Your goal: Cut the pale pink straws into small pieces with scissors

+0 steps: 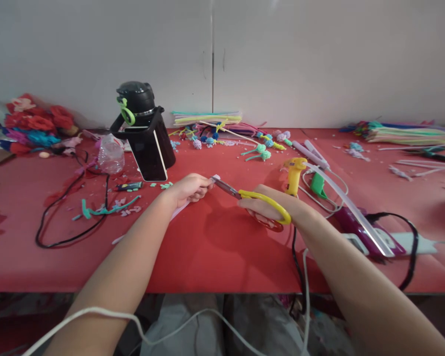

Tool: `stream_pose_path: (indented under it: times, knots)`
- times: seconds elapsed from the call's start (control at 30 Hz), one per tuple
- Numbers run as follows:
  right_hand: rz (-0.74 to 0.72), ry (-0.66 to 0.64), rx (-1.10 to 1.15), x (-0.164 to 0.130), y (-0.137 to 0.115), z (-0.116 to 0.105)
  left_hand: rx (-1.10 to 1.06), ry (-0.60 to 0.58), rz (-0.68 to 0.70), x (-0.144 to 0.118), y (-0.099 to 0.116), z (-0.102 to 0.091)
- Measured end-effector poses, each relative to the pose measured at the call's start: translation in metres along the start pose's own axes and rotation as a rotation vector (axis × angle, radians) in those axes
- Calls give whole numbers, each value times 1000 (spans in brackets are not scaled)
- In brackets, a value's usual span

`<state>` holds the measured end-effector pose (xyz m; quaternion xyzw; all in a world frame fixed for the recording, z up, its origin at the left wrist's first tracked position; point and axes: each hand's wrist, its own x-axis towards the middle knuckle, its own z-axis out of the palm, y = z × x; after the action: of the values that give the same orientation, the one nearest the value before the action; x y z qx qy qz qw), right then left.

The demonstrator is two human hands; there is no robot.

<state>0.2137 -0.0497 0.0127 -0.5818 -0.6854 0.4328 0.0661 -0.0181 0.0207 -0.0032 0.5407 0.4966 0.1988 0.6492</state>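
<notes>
Head view: left hand (188, 189) grip pinches pale strip (180, 210), maybe paper; right hand (270, 207) clenches scissors (259, 200).

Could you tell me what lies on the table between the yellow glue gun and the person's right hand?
In the head view, nothing lies between the glue gun and the right hand: only bare red table, though they sit close together.

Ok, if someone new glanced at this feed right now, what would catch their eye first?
Probably the yellow-handled scissors in the right hand at the centre, blades pointing at a pale strip that the left hand pinches above the red table. Next, the black bottle standing behind a propped phone at back left. To the right lie a yellow glue gun and a purple appliance.
</notes>
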Motion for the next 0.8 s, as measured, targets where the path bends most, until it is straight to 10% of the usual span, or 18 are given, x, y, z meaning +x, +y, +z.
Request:
stream_pose_path:
  times: [0.8]
  knots:
    - [0, 26, -1, -4, -6, 3, 9, 2, 20, -5, 2, 2]
